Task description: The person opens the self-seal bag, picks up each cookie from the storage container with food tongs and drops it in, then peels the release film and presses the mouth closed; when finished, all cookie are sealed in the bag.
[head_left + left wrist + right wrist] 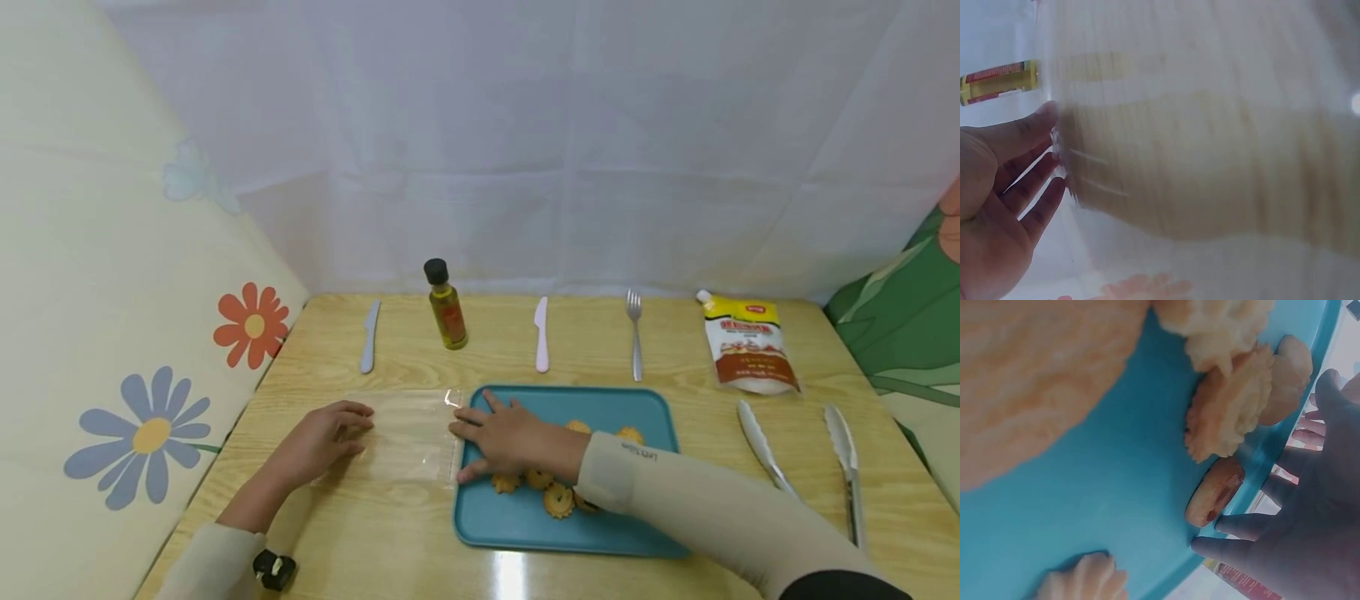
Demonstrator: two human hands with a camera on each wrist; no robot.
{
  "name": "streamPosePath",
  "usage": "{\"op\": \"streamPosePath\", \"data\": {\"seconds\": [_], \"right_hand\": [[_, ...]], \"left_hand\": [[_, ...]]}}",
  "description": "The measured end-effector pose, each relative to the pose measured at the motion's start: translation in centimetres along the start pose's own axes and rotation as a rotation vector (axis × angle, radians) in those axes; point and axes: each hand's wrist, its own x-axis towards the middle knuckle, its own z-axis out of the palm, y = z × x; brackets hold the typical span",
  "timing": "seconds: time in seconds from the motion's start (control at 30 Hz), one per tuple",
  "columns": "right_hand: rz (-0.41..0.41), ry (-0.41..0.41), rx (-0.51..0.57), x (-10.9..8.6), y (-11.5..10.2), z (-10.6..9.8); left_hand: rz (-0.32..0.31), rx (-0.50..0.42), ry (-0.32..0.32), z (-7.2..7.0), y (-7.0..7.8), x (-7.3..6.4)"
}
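Note:
A clear plastic sheet or bag (pixel 408 437) lies flat on the table, left of a teal tray (pixel 660 417). My left hand (pixel 322 440) is at the plastic's left edge, fingers lightly bent and apart, fingertips right at that edge in the left wrist view. Reaching over the tray, my right hand (pixel 504 437) spreads its fingers across the tray's left rim, with fingertips by the plastic's right edge. Several small golden pastries (pixel 558 500) lie on the tray, some hidden under the right forearm. Close to the right fingertips sits a small brown-topped pastry (pixel 1215 491).
Behind stand or lie a grey knife (pixel 370 337), an oil bottle (pixel 450 312), a pink knife (pixel 542 336), a fork (pixel 635 333) and a spouted pouch (pixel 750 346). Metal tongs (pixel 846 450) lie right of the tray, near the right sleeve. Cloth walls enclose the table's back and sides.

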Motion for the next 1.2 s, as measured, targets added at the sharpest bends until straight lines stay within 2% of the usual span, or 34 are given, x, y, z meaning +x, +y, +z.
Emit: {"op": "streamPosePath", "data": {"seconds": [0.3,0.47,0.83,1.0,1.2], "right_hand": [[0.003,-0.015,0.005,0.0,-0.1,0.0],[0.006,-0.018,0.003,0.1,0.0,0.1],[0.002,-0.008,-0.013,0.2,0.0,0.3],[0.009,-0.005,-0.008,0.2,0.0,0.3],[0.012,0.001,0.006,0.1,0.0,0.2]], "left_hand": [[0.013,0.025,0.036,0.2,0.1,0.1],[-0.032,-0.008,0.059,0.1,0.1,0.1],[-0.167,-0.187,0.134,0.0,-0.1,-0.3],[-0.255,-0.328,0.138,0.0,-0.3,-0.7],[-0.278,-0.459,0.150,0.3,-0.9,-1.1]]}}
